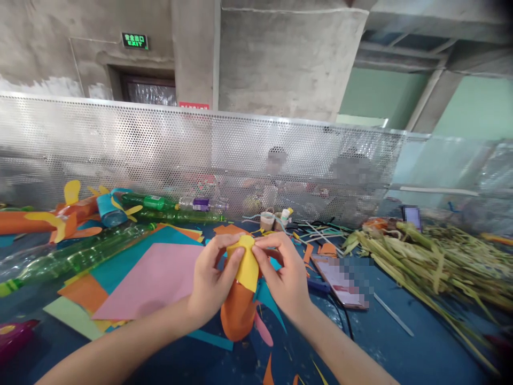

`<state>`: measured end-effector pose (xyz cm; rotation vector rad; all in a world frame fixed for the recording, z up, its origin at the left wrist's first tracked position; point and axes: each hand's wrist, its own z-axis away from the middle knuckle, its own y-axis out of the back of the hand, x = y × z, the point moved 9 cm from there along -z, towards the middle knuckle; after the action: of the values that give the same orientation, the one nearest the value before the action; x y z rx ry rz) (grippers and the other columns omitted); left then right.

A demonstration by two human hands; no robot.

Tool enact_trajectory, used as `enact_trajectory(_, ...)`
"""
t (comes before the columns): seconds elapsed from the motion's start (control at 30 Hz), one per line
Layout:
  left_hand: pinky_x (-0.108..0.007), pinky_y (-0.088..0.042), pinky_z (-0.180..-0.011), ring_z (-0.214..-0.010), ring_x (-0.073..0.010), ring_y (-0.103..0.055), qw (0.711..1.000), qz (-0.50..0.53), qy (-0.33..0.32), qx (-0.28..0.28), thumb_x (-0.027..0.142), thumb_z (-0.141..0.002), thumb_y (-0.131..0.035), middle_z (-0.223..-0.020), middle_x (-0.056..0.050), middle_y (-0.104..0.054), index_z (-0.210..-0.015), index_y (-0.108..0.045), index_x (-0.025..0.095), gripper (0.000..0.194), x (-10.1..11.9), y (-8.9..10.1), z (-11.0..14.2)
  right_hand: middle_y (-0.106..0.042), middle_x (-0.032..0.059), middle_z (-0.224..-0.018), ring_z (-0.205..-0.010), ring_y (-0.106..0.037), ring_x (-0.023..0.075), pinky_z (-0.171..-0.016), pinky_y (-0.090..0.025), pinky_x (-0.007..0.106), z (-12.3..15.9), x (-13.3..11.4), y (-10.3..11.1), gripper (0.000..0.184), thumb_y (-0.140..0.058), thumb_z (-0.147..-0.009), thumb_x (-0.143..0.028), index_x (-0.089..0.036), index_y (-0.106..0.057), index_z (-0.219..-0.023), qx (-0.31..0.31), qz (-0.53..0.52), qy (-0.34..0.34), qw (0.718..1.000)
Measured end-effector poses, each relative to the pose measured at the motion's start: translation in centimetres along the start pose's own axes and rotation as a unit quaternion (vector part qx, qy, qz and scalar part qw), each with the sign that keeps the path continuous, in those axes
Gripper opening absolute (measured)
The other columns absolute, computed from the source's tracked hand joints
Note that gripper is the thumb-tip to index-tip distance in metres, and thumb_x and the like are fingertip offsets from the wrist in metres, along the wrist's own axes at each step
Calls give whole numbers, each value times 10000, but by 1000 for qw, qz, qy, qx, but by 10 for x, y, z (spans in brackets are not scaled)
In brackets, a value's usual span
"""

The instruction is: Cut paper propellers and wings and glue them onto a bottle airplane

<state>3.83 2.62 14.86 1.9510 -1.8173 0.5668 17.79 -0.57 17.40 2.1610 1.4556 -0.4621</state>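
Between my two hands a piece of yellow paper (pixel 248 270) drapes over the top of an orange paper-covered body (pixel 237 318), perhaps a wrapped bottle. My left hand (pixel 212 275) pinches the yellow paper's left edge, thumb in front. On the other side, my right hand (pixel 286 278) grips its upper right edge with thumb and fingers. A pink petal-shaped paper piece (pixel 263 327) and a blue paper piece (pixel 269 299) stick out at the lower right of the orange body. Its top is hidden under the yellow paper.
Coloured sheets (pixel 156 278) lie left, beside green plastic bottles (pixel 80 256) and paper-decorated bottles (pixel 110 208). A phone (pixel 342 283), a cable and a glue stick (pixel 393 314) lie right, before dry husks (pixel 420 256). Cups (pixel 267 220) stand by a perforated metal screen (pixel 160 155).
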Motion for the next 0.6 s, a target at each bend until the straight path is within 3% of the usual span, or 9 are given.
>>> enact_trajectory(0.27,-281,-514,-785,-909,-153,-593,1000,-5,-23,17,149,-833,-531,-955,-45,-601,-1033,-524,222,213,5,2,3,-554,35,-888,-853,-563,164,-698,-527,313,0,-3,-1,77,-526,-849,-157,-223,-554,-874,-9,8,3,1000)
enact_trajectory(0.47,-341,-509,-826,-944,-176,-579,999,20,-43,16,149,-836,-524,-954,-59,-595,-909,-560,218,107,7,0,2,-556,37,-881,-849,-566,169,-693,-529,315,0,-3,-1,64,-527,-844,-164,-219,-555,-864,-3,8,1,1000)
enact_trajectory(0.6,-349,-516,-810,-948,-182,-586,998,12,-59,16,121,-827,-530,-981,-58,-596,-926,-568,226,149,10,0,2,-566,42,-878,-854,-569,179,-701,-527,331,1,-3,-1,67,-529,-843,-167,-222,-559,-865,-1,12,6,1000)
